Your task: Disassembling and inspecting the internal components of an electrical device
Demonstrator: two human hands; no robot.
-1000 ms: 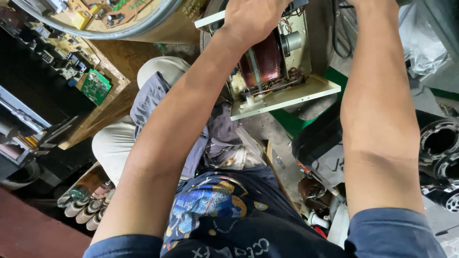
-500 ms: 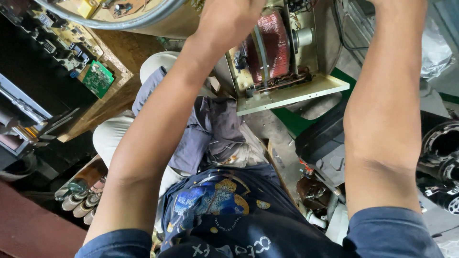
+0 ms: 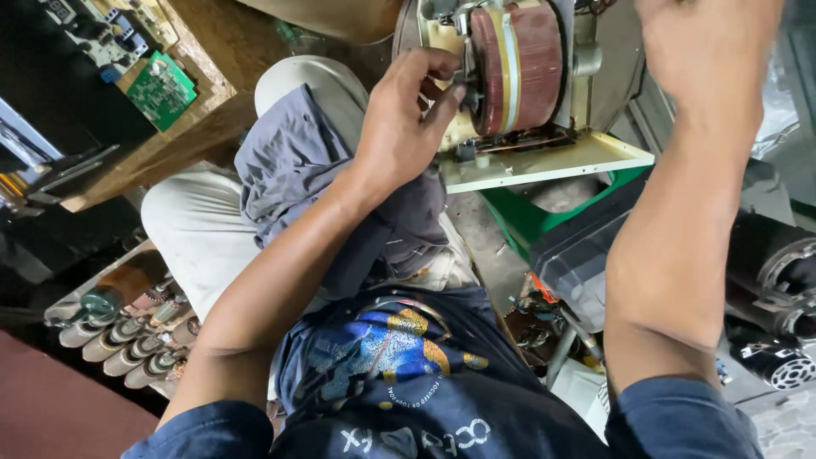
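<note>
While the right hand (image 3: 705,51) braces the cream chassis (image 3: 544,161) at one o'clock, its fingers cut off from view so their state cannot be told, the left hand (image 3: 404,127) pinches a small fitting beside the red-brown wound coil (image 3: 518,64) at twelve o'clock, seemingly steadying it for close work.

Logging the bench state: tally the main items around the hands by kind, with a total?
Copper-wound coil: 1, left hand at its side
Cream base plate under the coil: 1
Green circuit board: 1
Grey cloth on the lap: 1
Green bin: 1
Hands: 2, right hand raised at the frame top
Total: 7
</note>
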